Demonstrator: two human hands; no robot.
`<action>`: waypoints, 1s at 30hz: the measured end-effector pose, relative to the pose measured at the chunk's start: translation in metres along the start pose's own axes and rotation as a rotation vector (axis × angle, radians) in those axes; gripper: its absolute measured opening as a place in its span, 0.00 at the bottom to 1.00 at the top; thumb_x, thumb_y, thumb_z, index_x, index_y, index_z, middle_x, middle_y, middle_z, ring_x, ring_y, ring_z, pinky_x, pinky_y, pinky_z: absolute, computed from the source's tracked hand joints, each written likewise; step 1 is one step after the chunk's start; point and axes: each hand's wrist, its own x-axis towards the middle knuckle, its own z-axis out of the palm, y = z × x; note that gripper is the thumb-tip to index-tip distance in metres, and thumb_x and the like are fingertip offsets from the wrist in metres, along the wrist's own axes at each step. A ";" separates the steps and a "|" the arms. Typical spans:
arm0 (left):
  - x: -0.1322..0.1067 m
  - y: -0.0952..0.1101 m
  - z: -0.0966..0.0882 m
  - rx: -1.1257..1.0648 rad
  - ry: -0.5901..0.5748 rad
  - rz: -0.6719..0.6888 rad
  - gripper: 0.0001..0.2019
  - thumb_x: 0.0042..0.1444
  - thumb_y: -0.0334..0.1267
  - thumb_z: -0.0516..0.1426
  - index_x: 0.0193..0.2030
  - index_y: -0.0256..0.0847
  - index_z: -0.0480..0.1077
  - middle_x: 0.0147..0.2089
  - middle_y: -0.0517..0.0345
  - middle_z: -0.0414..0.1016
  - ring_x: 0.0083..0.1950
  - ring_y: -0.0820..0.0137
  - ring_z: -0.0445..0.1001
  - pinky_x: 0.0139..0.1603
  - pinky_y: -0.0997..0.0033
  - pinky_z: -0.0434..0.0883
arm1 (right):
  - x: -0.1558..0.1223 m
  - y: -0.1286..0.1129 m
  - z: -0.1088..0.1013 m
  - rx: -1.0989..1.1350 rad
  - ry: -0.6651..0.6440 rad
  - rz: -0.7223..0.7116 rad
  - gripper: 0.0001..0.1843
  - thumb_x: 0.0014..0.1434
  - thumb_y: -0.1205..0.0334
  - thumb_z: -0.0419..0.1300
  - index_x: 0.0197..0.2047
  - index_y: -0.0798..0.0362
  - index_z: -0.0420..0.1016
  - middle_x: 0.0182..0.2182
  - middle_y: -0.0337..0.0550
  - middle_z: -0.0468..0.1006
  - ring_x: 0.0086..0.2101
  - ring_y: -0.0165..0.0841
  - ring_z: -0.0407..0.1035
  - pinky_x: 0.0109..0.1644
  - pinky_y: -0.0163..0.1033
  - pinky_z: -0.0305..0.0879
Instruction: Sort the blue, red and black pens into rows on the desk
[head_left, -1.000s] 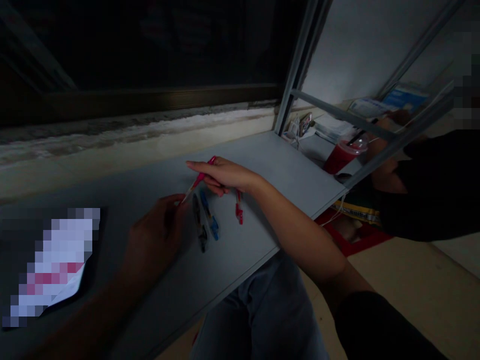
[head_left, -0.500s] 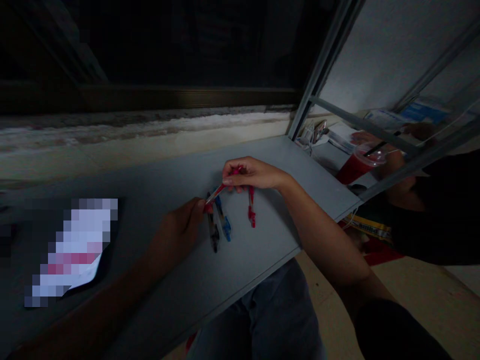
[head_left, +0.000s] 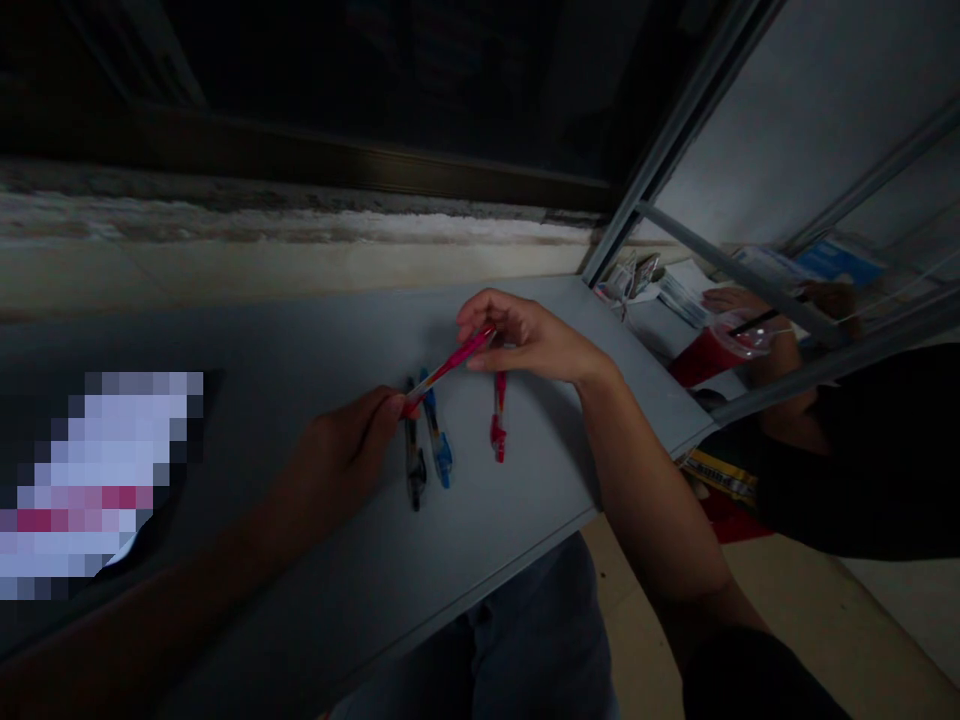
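Pink pen (head_left: 448, 367): glossy translucent plastic. Desk (head_left: 300, 340): smooth matt grey laminate. Frame post (head_left: 660, 150): dull metal. Windowsill (head_left: 262, 225): rough, weathered.

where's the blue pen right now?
Head view, centre: blue pen lies on the grey desk between the black pen and the red pen, just under the pink pen that the left hand and right hand hold.

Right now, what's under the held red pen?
A black pen and a blue pen lie on the grey desk; the held pen and left fingertips cover their far ends.
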 end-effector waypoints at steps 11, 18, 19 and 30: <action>-0.002 -0.002 0.001 -0.036 -0.018 0.024 0.22 0.72 0.53 0.45 0.40 0.42 0.73 0.25 0.62 0.72 0.25 0.66 0.72 0.28 0.68 0.68 | -0.003 -0.004 -0.002 0.072 0.106 -0.005 0.19 0.52 0.56 0.77 0.39 0.54 0.74 0.34 0.38 0.77 0.36 0.29 0.71 0.44 0.34 0.70; -0.002 0.005 0.000 -0.091 -0.027 0.067 0.18 0.70 0.51 0.48 0.40 0.43 0.73 0.24 0.62 0.72 0.22 0.70 0.69 0.26 0.71 0.68 | 0.005 -0.001 -0.001 0.111 0.341 -0.037 0.19 0.55 0.57 0.75 0.44 0.52 0.73 0.31 0.35 0.72 0.31 0.26 0.65 0.37 0.31 0.67; -0.002 0.005 0.000 -0.093 -0.031 0.063 0.18 0.70 0.50 0.48 0.41 0.43 0.73 0.25 0.62 0.72 0.22 0.70 0.68 0.26 0.71 0.68 | 0.006 0.000 -0.001 0.116 0.355 -0.042 0.18 0.55 0.56 0.75 0.43 0.52 0.73 0.31 0.35 0.71 0.31 0.26 0.65 0.36 0.31 0.66; -0.003 0.001 0.001 -0.045 -0.041 0.076 0.18 0.71 0.49 0.48 0.41 0.42 0.72 0.25 0.62 0.73 0.24 0.69 0.74 0.28 0.69 0.67 | 0.003 0.001 0.009 0.026 0.074 0.093 0.18 0.56 0.50 0.75 0.35 0.55 0.77 0.28 0.37 0.78 0.29 0.26 0.69 0.36 0.31 0.67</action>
